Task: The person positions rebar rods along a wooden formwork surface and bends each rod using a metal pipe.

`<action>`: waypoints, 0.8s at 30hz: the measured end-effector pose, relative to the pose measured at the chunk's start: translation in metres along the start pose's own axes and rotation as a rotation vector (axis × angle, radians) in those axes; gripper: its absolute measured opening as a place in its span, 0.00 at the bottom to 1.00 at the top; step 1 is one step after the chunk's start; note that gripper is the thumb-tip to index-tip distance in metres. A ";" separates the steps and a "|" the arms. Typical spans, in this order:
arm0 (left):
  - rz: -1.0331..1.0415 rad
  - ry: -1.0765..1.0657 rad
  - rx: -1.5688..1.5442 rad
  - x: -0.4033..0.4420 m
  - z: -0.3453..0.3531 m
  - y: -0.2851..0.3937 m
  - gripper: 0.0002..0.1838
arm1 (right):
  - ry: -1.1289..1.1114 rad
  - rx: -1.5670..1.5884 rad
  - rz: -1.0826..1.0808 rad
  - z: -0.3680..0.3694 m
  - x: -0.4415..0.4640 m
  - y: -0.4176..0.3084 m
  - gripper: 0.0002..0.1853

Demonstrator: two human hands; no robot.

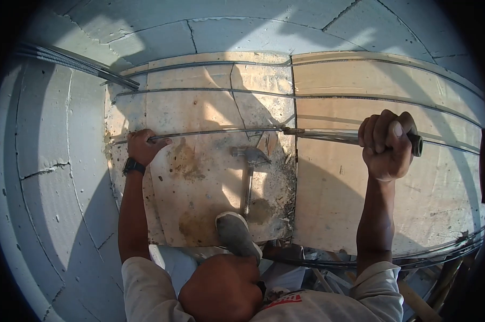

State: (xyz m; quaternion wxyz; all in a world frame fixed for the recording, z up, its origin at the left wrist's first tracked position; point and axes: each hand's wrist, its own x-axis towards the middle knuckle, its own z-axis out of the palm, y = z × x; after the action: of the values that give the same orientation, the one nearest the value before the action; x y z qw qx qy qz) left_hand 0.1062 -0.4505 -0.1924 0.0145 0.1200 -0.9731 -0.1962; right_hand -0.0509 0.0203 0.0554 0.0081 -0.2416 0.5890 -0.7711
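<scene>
Sunlit, stained plywood [199, 185] beside grey blockwork [41, 126]; left hand [141, 147], fingers clamped on a steel rebar [215, 132] across it; right hand [386, 144], fingers wrapped round a metal pipe [333, 137], its junction with the rebar unclear

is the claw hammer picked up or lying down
Lying down: the claw hammer rests on the plywood, its handle running toward the shoe. The left hand holds rebar, the right hand a metal pipe.

We're on a building site here, with pale grey block walls [44, 123] bordering stained tan plywood panels [339, 198], long dark steel bars [210, 132] stretching across, and a steel-headed claw hammer [249, 185] lying there.
</scene>
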 end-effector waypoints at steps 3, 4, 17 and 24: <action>-0.097 -0.017 -0.070 0.013 0.001 0.010 0.27 | 0.026 -0.050 0.060 0.030 0.018 0.011 0.17; -0.141 -0.042 -0.113 0.014 0.000 0.007 0.26 | -0.011 -0.079 0.098 0.039 0.022 0.013 0.18; 0.074 0.227 -0.038 0.033 0.010 0.002 0.23 | -0.107 -0.315 0.382 0.075 0.051 0.016 0.19; 0.033 0.297 -0.086 0.033 0.024 0.006 0.23 | 0.130 -0.179 0.263 0.021 0.003 -0.016 0.17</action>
State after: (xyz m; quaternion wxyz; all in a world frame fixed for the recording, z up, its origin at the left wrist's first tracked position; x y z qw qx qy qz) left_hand 0.0709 -0.4441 -0.2133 0.1666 0.1311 -0.9527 -0.2176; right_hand -0.0415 0.0054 0.0751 0.0494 -0.1119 0.6812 -0.7218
